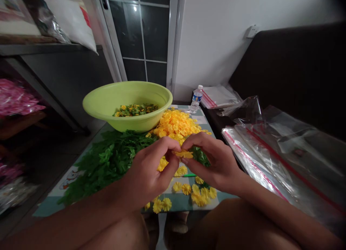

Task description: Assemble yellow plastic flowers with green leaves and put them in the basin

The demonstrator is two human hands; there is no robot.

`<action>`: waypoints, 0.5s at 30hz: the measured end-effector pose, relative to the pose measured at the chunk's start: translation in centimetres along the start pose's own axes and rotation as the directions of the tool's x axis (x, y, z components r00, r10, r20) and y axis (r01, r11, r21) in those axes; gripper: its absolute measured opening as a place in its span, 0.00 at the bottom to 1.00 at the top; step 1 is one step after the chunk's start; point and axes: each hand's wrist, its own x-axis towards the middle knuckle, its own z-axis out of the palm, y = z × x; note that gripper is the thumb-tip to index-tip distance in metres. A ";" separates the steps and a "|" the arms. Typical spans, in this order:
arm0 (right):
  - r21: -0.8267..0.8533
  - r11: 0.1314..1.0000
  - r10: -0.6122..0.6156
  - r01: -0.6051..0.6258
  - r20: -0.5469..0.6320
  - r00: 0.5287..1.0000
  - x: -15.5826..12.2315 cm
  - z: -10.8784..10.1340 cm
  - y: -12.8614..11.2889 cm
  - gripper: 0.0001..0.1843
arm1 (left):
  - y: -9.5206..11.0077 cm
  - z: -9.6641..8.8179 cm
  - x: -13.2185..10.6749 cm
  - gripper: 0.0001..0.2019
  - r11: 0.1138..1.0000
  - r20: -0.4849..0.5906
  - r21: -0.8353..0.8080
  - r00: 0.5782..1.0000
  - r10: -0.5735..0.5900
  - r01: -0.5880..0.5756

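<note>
Both hands meet over a small low table (67,183). My left hand (150,169) and my right hand (213,163) pinch the same yellow artificial flower (184,154) between their fingertips. Green leaf pieces (201,156) show behind the fingers of my right hand. Under the hands lie loose yellow flowers (189,192) and a thin green stem (189,175). A heap of yellow flower heads (177,123) lies beyond the hands. A pile of green artificial leaves (108,159) lies to the left.
A lime-green bowl (108,102) holding assembled yellow-and-green pieces stands at the table's far left. A water bottle (196,99) stands behind the heap. Clear zip bags (270,149) with red strips are stacked at right. Shelving with pink packets (16,100) is at left.
</note>
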 end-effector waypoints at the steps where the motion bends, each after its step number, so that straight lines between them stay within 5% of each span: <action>1: 0.017 0.999 0.039 -0.039 0.009 0.999 0.0 0.1 -0.1 0.11 | -0.1 0.0 0.0 0.09 1.000 0.006 0.023 1.000 0.000 -0.001; 8: 0.372 0.809 0.436 -0.455 0.138 0.889 0.5 0.2 -0.4 0.10 | -0.1 0.1 -0.2 0.09 0.976 0.062 -0.154 0.988 -0.143 0.151; 11: 0.469 0.699 0.528 -0.540 0.170 0.832 0.8 0.2 -0.4 0.13 | 0.0 -0.1 -0.1 0.09 0.949 0.132 -0.251 0.978 -0.162 0.191; 15: 0.532 0.645 0.557 -0.549 0.164 0.814 1.0 0.3 -0.3 0.11 | 0.1 -0.3 0.2 0.08 0.907 0.216 -0.323 0.954 -0.205 0.268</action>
